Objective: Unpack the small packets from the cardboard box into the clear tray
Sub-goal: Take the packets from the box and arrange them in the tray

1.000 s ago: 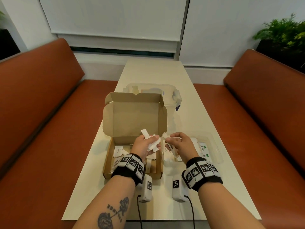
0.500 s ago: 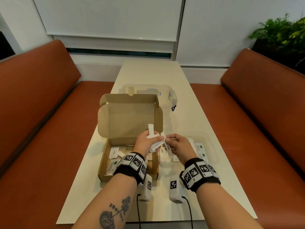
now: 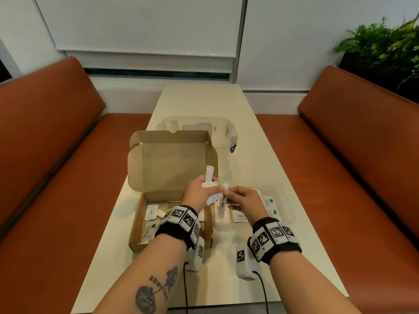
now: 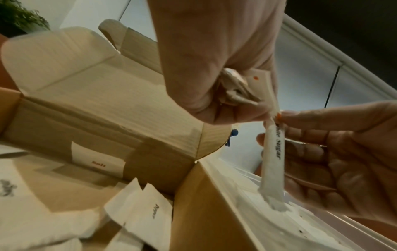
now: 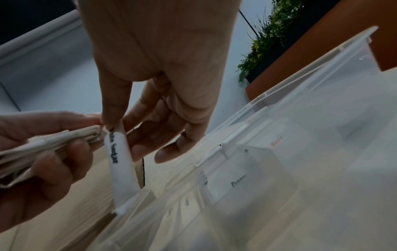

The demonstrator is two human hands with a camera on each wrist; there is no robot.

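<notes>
The open cardboard box sits at the table's near left, lid upright, with several white packets inside. My left hand hovers above its right side and grips a bunch of white packets. Right beside it, my right hand pinches the top of a white sugar stick between thumb and forefinger. The stick hangs straight down, its lower end at the clear tray's left wall. Packets labelled Stevia and Pepper lie in the tray.
A clear lidded container stands behind the box. Orange benches flank the narrow cream table. A plant stands at the back right. Two white marker blocks with cables hang below my wrists.
The bunch in my left hand has turned more upright. My right hand has drawn one sugar stick out of it, and the stick now hangs down over the tray's left edge.
</notes>
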